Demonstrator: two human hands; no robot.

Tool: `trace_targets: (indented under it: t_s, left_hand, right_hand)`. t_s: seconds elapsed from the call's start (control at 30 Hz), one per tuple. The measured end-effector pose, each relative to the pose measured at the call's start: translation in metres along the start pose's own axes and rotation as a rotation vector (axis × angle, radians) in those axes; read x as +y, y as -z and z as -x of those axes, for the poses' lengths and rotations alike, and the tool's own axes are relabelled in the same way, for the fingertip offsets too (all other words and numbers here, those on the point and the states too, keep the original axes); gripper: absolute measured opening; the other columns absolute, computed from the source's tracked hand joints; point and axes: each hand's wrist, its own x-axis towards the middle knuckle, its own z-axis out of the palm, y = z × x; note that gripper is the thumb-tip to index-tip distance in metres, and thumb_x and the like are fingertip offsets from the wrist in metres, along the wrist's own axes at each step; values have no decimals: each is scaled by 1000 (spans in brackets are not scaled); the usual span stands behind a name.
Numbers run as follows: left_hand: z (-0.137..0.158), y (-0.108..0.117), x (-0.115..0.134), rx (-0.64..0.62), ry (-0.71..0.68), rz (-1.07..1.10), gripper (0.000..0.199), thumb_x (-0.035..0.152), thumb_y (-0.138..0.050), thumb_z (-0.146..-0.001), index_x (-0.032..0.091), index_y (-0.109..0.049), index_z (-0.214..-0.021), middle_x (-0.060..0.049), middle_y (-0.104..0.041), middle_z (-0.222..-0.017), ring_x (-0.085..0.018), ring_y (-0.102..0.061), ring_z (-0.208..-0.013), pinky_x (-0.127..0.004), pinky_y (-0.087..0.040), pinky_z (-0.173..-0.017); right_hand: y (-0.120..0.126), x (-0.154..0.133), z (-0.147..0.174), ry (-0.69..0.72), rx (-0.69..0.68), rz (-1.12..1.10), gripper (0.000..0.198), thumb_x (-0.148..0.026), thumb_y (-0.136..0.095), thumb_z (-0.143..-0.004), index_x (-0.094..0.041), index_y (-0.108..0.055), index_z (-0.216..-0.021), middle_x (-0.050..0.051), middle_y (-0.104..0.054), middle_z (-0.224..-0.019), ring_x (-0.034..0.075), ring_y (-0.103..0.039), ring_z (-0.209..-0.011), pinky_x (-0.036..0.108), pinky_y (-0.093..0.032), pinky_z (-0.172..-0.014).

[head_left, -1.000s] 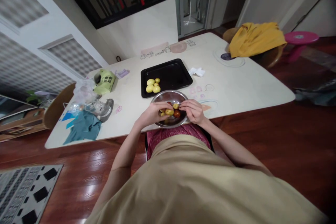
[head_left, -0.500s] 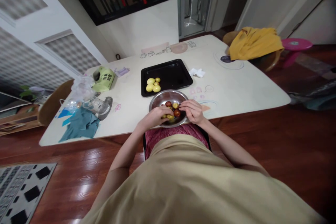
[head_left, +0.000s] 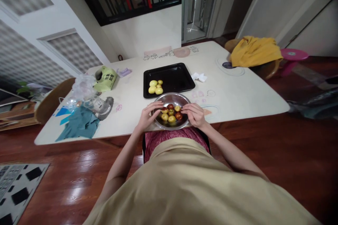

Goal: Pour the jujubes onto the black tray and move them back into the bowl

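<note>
A shiny metal bowl (head_left: 172, 127) sits at the table's near edge, holding several small round fruits, reddish-brown and yellow-green, which look like jujubes (head_left: 171, 119). Over the bowl's left rim, my left hand (head_left: 148, 113) is open, fingers stretched and thumb apart, with no fruit in it. At the right rim my right hand (head_left: 194, 114) has its fingers curled together, their tips inside the bowl beside a yellowish fruit (head_left: 177, 108); what they grip is hidden. Just behind the bowl lies a black tray (head_left: 176, 77) with several yellow-green fruits (head_left: 152, 89) in its left front corner.
The white table (head_left: 237, 95) carries a crumpled tissue (head_left: 199, 77) right of the tray. At its left are a green packet (head_left: 106, 78), clear plastic bags (head_left: 83, 88) and a teal cloth (head_left: 78, 123). A yellow garment (head_left: 255, 52) drapes a chair at the right.
My left hand has lifted out of the bowl toward its left rim, its fingers opening, so more fruits show. My right hand stays at the right rim. The view has shifted slightly.
</note>
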Motion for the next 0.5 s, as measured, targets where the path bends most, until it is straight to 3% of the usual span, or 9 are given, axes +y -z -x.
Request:
trace_targets:
  t_s: [0.1,0.3,0.5]
  left_hand:
    - [10,-6,-14,105,25,34,37,38,-47,-115,20,-79,-121,-13,-78,-132,-28,-69,-136,-56,-52,-121]
    - [11,-16,-23,71,24,65,48,42,-36,-117,20,-78,-125,-14,-74,-141,-29,-63,-143,-59,-48,-124]
    - [12,-19,-23,61,32,45,48,41,-35,-117,21,-77,-129,-13,-71,-145,-29,-59,-147,-59,-43,-128]
  right_hand:
    - [0,1,1,-33,7,-5,42,-26,-44,-109,-21,-82,-90,9,-82,-89,25,-77,-89,44,-61,-79]
    - [6,9,-13,-197,38,-41,52,-35,-38,-112,-24,-82,-86,10,-80,-91,26,-76,-89,47,-61,-82]
    - [4,47,-68,-289,-174,11,30,-34,-53,-108,-23,-79,-98,9,-79,-101,25,-74,-96,41,-61,-89]
